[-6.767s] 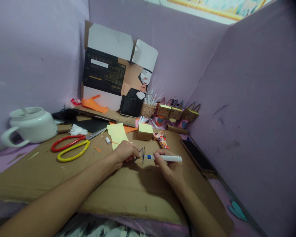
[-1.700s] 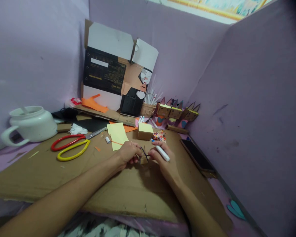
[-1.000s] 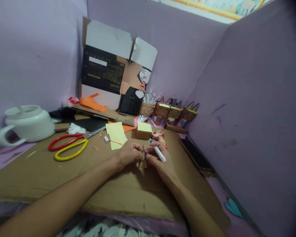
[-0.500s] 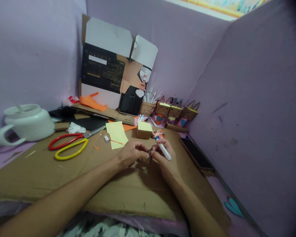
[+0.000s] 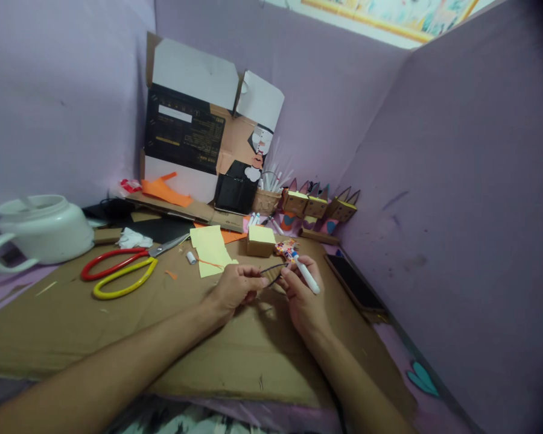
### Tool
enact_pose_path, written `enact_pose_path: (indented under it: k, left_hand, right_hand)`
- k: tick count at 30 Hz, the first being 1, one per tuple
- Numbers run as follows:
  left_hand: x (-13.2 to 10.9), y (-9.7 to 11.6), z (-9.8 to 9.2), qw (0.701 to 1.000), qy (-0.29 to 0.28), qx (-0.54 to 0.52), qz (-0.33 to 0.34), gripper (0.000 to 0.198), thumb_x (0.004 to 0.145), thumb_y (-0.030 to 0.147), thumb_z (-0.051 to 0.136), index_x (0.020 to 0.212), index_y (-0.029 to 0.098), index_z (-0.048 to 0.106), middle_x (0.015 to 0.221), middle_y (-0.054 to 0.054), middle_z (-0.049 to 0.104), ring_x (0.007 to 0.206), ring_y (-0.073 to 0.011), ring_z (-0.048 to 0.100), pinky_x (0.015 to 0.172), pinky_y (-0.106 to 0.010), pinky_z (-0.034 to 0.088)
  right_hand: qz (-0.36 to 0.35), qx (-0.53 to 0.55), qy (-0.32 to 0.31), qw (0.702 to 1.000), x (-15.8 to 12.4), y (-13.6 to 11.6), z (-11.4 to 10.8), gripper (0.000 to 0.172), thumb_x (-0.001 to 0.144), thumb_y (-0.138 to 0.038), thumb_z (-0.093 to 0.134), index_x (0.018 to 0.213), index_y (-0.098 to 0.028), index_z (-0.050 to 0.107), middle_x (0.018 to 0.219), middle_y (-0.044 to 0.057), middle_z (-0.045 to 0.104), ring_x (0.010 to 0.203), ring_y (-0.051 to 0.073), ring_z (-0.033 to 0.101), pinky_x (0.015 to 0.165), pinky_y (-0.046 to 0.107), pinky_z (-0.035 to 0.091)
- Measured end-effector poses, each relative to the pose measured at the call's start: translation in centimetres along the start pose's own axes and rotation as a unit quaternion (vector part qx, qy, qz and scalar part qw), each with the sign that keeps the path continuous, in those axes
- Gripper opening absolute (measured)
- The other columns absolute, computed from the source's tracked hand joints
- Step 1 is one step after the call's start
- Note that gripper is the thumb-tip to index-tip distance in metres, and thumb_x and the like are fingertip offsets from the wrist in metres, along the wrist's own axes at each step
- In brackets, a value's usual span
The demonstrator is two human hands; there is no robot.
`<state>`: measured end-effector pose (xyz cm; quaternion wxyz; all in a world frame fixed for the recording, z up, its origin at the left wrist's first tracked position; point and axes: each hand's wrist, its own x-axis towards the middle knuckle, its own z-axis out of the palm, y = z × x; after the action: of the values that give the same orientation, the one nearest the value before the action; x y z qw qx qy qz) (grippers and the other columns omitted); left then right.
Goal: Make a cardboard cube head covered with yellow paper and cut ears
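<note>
Between my hands, above the cardboard sheet point(image 5: 199, 355), a thin dark strip point(image 5: 272, 267) bends into a loop; I cannot tell its material. My left hand point(image 5: 233, 293) pinches its left part between thumb and fingers. At the other end my right hand point(image 5: 306, 304) has its fingertips closed on the strip, and a white marker with a blue end point(image 5: 308, 277) is tucked in the same hand. Just beyond stands a small brown cardboard box with a yellow top point(image 5: 261, 242). Beside it lies a colourful patterned piece point(image 5: 286, 248).
Scissors with red and yellow handles point(image 5: 122, 283), a yellow paper point(image 5: 209, 246) and a white cap-like piece point(image 5: 190, 258) lie left. A white pot point(image 5: 45, 232) stands far left, a phone point(image 5: 355, 280) right. Cat-eared cardboard figures point(image 5: 317, 206) and an unfolded box point(image 5: 185, 126) stand behind.
My hands have drawn slightly apart. The dark strip, mostly hidden before, now shows as a wider loop between them. The marker stays in my right hand; the view has shifted a little.
</note>
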<state>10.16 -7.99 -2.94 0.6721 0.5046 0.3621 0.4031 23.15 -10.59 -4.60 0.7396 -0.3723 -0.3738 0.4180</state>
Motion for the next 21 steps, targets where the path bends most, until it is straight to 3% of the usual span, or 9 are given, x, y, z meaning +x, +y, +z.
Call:
enact_pose_path:
  k: [4,9,15,21]
  left_hand:
    - [0.1,-0.1,-0.1,1.0,0.026,0.013,0.006,0.015,0.055,0.026,0.064,0.058,0.012,0.058,0.043,0.005,0.048,0.033,-0.0028,0.033,0.034,-0.018,0.017]
    - [0.1,-0.1,0.0,0.998,0.054,0.038,-0.015,0.012,0.055,0.023,0.062,0.053,0.013,0.055,0.044,0.003,0.054,0.03,-0.0027,0.032,0.033,-0.018,0.015]
    - [0.1,-0.2,0.0,0.997,0.061,0.049,-0.016,0.014,0.054,0.022,0.062,0.05,0.015,0.052,0.039,0.004,0.05,0.03,-0.003,0.031,0.033,-0.018,0.017]
    - [-0.1,-0.1,0.1,0.997,0.06,0.053,-0.014,0.014,0.054,0.022,0.064,0.049,0.014,0.054,0.035,0.006,0.045,0.03,-0.0034,0.031,0.034,-0.018,0.016]
  right_hand:
    - [0.01,-0.035,0.006,0.999,0.1,-0.7,0.0,0.032,0.065,-0.024,0.07,0.092,-0.024,0.051,0.074,-0.005,0.056,0.063,0.01,0.057,0.06,0.025,0.05]
    - [-0.105,-0.129,0.073,0.983,-0.2,-2.6,-1.0,0.031,0.082,-0.039,0.053,0.106,-0.02,0.057,0.07,-0.001,0.06,0.059,0.011,0.055,0.056,0.024,0.046]
    - [-0.19,-0.298,-0.046,0.934,-1.4,-2.9,-1.3,0.024,0.082,-0.034,0.05,0.086,-0.017,0.066,0.051,-0.003,0.052,0.049,0.012,0.051,0.051,0.025,0.043]
    - [-0.176,-0.329,-0.066,0.925,-2.2,-2.9,-1.1,0.009,0.073,-0.027,0.058,0.076,-0.018,0.057,0.052,-0.003,0.056,0.042,0.011,0.051,0.04,0.021,0.038]
